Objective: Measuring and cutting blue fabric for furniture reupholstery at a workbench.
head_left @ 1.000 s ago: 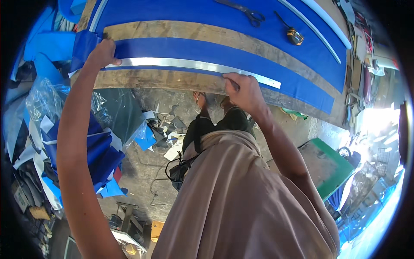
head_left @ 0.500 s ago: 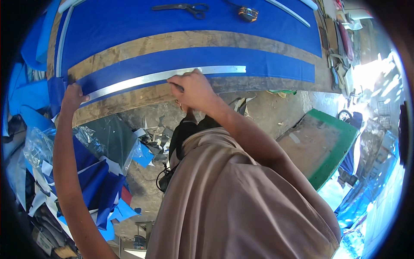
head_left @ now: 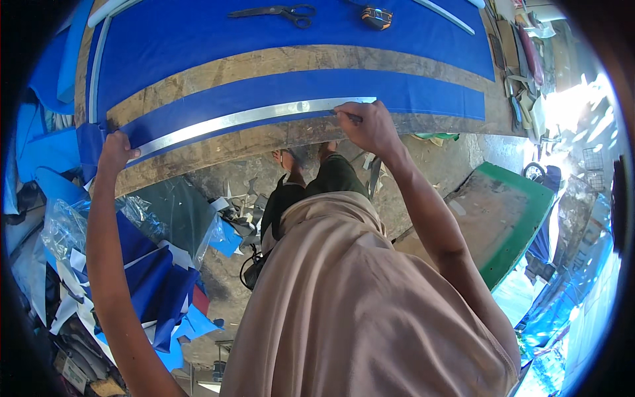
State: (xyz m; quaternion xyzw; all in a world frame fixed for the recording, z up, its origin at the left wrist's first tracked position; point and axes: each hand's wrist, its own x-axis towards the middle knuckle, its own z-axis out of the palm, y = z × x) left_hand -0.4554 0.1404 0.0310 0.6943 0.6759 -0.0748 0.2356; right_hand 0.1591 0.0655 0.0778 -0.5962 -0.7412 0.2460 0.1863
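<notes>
A long shiny metal ruler (head_left: 225, 122) lies along a strip of blue sheet (head_left: 430, 98) near the wooden table's front edge. My left hand (head_left: 119, 151) is closed at the ruler's left end, thumb pressing down on it. Near the ruler's right end, my right hand (head_left: 370, 129) is closed in a pinch around a slim dark pen-like stick (head_left: 356, 118). Its tip meets the ruler's lower edge area, mostly hidden by the fingers.
Black scissors (head_left: 274, 13) and a tape measure (head_left: 376, 18) lie on a larger blue sheet (head_left: 185, 40) behind a bare wooden band (head_left: 264, 59). Sheet scraps (head_left: 155, 284) crowd the floor at left. A green-edged board (head_left: 509, 218) leans at right.
My right hand has slid rightward along the ruler, from its middle to near its right end, carrying the pen-like stick. My left hand stays at the ruler's left end.
</notes>
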